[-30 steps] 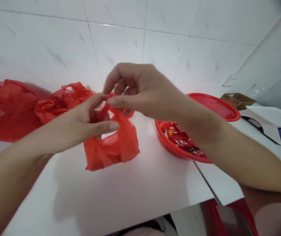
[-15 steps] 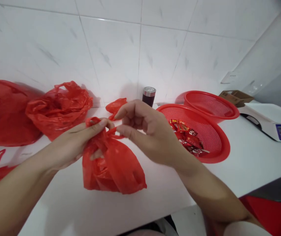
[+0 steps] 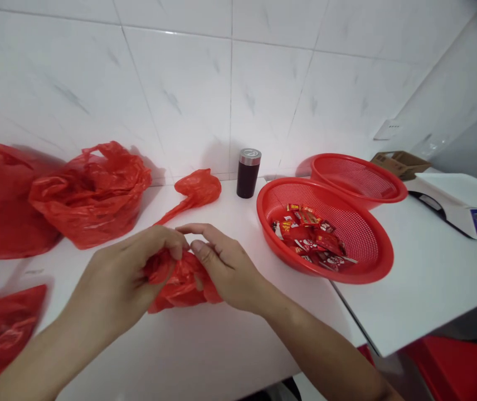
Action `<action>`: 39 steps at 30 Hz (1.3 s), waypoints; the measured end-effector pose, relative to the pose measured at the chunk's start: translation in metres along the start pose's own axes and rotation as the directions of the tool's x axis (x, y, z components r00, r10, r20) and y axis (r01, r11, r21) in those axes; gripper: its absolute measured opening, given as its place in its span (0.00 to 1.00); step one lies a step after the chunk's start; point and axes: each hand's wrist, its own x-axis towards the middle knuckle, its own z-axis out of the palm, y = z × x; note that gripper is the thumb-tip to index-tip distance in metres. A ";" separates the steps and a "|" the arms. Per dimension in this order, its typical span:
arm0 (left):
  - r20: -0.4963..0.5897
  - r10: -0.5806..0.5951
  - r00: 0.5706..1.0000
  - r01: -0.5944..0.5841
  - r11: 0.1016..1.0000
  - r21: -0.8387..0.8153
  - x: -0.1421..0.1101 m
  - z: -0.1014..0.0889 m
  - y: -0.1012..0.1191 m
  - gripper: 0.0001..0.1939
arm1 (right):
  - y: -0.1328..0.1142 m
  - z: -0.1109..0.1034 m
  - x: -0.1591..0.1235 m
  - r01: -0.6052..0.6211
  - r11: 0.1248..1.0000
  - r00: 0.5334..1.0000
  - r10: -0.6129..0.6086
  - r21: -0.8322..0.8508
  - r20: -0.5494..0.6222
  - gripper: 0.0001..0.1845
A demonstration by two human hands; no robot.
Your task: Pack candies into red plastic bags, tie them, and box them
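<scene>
A red plastic bag (image 3: 184, 284) is between my hands, low over the white table. My left hand (image 3: 132, 273) is closed around the gathered top of the bag, with some red film bunched under its fingers. On the bag's right side, my right hand (image 3: 225, 267) curls its fingers and thumb onto the film near the top. The hands nearly meet at the fingertips and cover most of the bag's neck, so any knot there is hidden. What the bag contains does not show.
A red strainer basket (image 3: 364, 239) holds wrapped snacks (image 3: 314, 234); another red basket (image 3: 355, 172) stands behind. A dark tumbler (image 3: 247, 175) and a small red bag (image 3: 200, 186) are near the wall. More red bags (image 3: 96, 195) lie left. A scale (image 3: 464, 195) stands right.
My right hand has come down and left from above the bag's handle to the bag itself. The left hand has rolled over its top. The bag sits lower and is more covered.
</scene>
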 end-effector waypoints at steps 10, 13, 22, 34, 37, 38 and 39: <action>-0.034 -0.012 0.999 0.011 1.000 -0.027 -0.019 0.024 -0.015 0.17 | -0.003 -0.008 -0.016 0.048 0.992 0.997 -0.055 -0.120 -0.057 0.12; 0.005 -0.134 0.991 0.134 0.988 -0.077 -0.035 0.026 -0.040 0.16 | 0.010 -0.012 -0.029 0.072 0.961 0.990 -0.100 -0.266 -0.095 0.11; -0.055 -0.595 0.802 0.585 0.800 -0.134 -0.103 0.047 -0.095 0.22 | 0.107 -0.038 -0.068 -0.275 0.946 0.922 0.209 -0.171 -0.325 0.16; -0.052 -0.538 0.841 0.501 0.812 -0.301 -0.034 0.113 -0.072 0.19 | 0.099 0.000 -0.029 -0.332 0.841 0.934 0.229 -0.427 -0.275 0.12; -0.018 -0.545 0.838 0.526 0.817 -0.238 -0.029 0.117 -0.075 0.18 | 0.105 -0.001 -0.030 -0.294 0.871 0.947 0.211 -0.394 -0.242 0.06; -0.009 -0.550 0.835 0.535 0.816 -0.219 -0.029 0.116 -0.077 0.18 | 0.106 -0.003 -0.031 -0.284 0.880 0.951 0.206 -0.382 -0.231 0.05; -0.004 -0.557 0.830 0.545 0.814 -0.201 -0.030 0.114 -0.079 0.18 | 0.107 -0.007 -0.033 -0.276 0.887 0.953 0.202 -0.370 -0.225 0.04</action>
